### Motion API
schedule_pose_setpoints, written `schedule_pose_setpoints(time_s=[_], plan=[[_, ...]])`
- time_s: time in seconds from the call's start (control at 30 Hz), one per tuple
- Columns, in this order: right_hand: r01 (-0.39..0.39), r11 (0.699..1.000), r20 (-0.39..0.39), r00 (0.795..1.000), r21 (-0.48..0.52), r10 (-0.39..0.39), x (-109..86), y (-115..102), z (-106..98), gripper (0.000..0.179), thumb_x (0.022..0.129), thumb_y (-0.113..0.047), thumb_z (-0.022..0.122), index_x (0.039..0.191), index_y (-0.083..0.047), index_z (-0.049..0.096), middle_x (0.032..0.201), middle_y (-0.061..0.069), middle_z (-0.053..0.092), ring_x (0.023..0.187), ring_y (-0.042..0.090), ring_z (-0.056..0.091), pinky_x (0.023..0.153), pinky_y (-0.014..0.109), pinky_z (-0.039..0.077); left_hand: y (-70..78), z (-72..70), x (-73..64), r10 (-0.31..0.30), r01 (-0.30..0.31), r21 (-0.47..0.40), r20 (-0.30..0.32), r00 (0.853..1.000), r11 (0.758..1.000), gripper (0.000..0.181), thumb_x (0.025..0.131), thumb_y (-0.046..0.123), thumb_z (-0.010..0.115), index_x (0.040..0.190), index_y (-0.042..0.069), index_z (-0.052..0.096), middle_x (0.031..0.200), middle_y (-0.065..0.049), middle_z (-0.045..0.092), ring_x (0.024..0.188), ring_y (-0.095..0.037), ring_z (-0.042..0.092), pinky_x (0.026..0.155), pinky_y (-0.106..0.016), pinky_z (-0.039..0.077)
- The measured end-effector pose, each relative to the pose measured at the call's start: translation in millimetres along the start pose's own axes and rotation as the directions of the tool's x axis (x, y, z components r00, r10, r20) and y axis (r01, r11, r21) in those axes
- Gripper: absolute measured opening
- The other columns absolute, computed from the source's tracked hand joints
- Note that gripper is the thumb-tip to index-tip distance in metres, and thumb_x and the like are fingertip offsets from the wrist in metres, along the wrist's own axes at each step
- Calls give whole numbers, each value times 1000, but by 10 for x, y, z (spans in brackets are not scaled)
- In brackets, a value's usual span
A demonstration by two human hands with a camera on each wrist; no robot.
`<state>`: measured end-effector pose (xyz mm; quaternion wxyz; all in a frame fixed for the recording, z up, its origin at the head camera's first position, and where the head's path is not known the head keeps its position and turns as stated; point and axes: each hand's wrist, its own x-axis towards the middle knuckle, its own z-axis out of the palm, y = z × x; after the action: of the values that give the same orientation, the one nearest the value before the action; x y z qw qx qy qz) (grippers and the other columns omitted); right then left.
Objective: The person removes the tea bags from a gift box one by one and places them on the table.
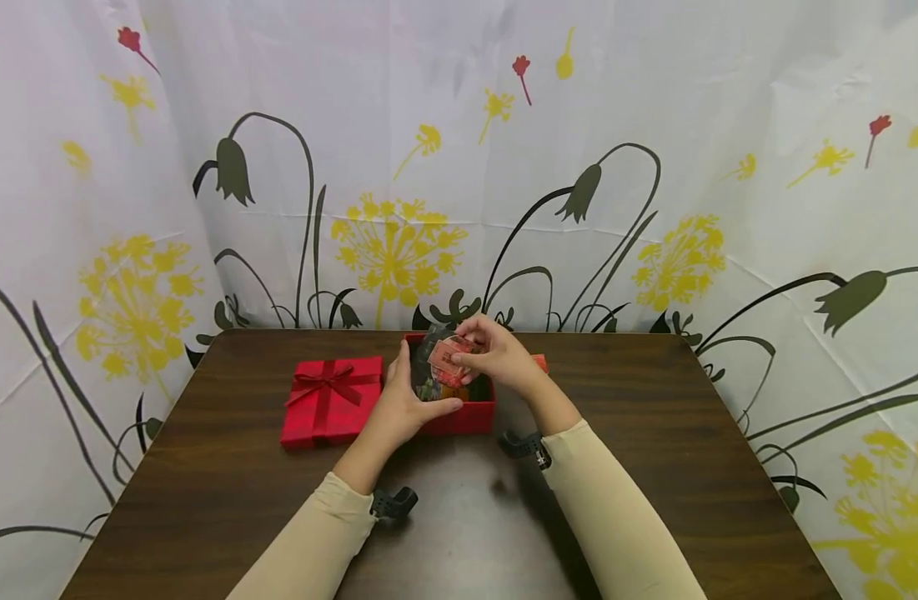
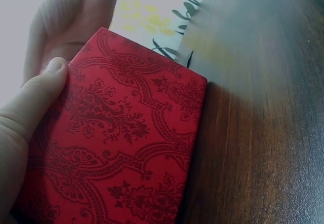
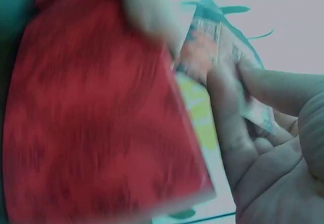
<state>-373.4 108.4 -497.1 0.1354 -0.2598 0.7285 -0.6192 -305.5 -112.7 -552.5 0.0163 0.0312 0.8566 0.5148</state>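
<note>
A red patterned gift box [image 1: 459, 419] with no lid on it stands near the back of the table, tilted in the wrist views. My left hand [image 1: 398, 404] grips its left side, the thumb [image 2: 43, 92] over the near wall. Above the box's mouth, my right hand [image 1: 499, 357] pinches a small packet [image 1: 445, 357] with a dark, shiny part and a pinkish-red label between thumb and fingers. The same packet [image 3: 200, 49] looks partly see-through in the right wrist view. Inside the box, colourful contents [image 1: 430, 390] show, partly hidden by the hands.
The red lid [image 1: 353, 412] with a dark red ribbon bow lies left of the box. An orange-red item [image 1: 540, 362] peeks out behind the right wrist. A flower-printed white curtain [image 1: 459, 167] hangs along the back edge of the dark wooden table [image 1: 654, 467].
</note>
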Motion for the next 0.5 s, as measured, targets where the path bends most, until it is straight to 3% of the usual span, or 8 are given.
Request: schedule_pose_setpoints(time_s=[0.2,0.3,0.5], plan=[[58,998,-151,987,4,-57,-205,-136,111,32,99,-6,80,128,-8,64,114,7,74,87,17,71,73,30,63,24,-19,-4,-19,19,9,15,1000,1000,154,72,68,95,176,25,-10,183,-18,10,167,-43,22,129,-67,33],[57,998,-216,975,16,-53,-317,-239,129,30,99,-9,80,125,-6,66,111,6,73,88,17,71,73,29,64,35,-19,-9,-26,26,2,14,1000,1000,154,73,67,95,176,24,-10,183,-18,9,166,-44,23,128,-68,33],[42,999,-315,948,-9,-43,-498,-388,44,23,100,-16,81,118,-5,72,95,0,71,74,13,62,62,25,56,37,-4,1,-52,52,3,18,998,999,153,73,69,94,176,30,-11,184,-16,6,166,-46,22,128,-70,32]])
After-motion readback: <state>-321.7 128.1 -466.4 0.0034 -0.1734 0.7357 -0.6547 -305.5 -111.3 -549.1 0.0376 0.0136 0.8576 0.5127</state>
